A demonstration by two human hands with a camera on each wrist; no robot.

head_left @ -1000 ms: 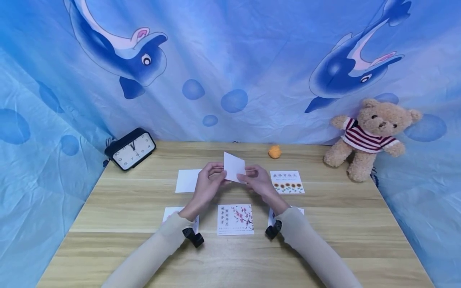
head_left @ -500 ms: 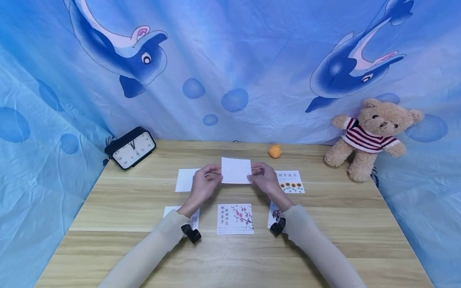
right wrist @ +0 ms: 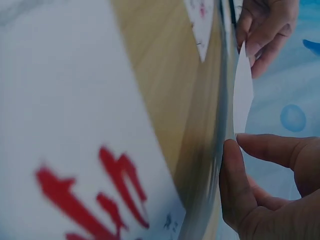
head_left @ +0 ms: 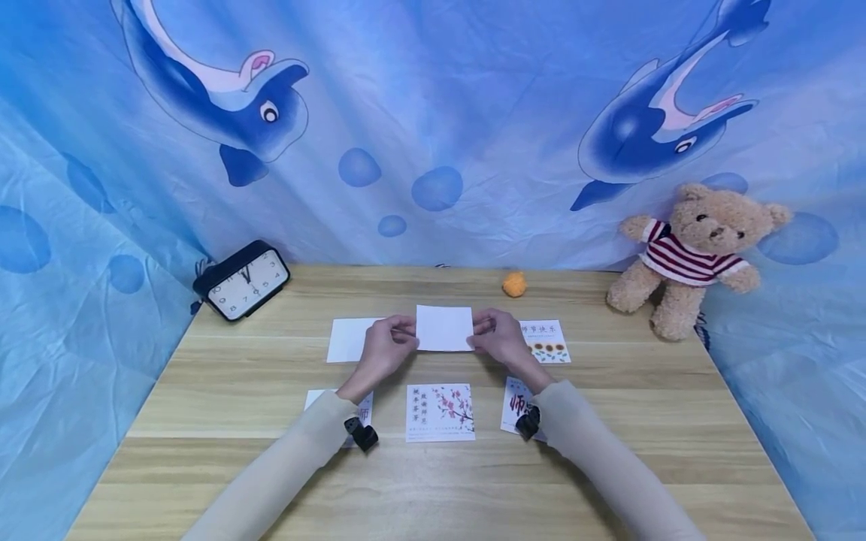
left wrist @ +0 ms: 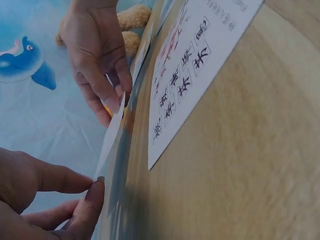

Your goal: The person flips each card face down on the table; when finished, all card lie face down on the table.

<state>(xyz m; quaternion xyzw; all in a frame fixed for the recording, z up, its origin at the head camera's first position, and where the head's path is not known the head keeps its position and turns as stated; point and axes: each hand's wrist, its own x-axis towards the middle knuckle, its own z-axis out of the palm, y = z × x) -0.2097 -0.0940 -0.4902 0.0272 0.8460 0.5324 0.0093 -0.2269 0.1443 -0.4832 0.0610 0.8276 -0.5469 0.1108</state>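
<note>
We observe the left hand (head_left: 382, 352) and right hand (head_left: 502, 342) each pinching one side edge of a blank white card (head_left: 444, 328), held above the wooden table (head_left: 609, 451).

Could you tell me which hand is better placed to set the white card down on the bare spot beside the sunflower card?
Probably the right hand: it pinches the white card and sits nearest the sunflower card.
</note>
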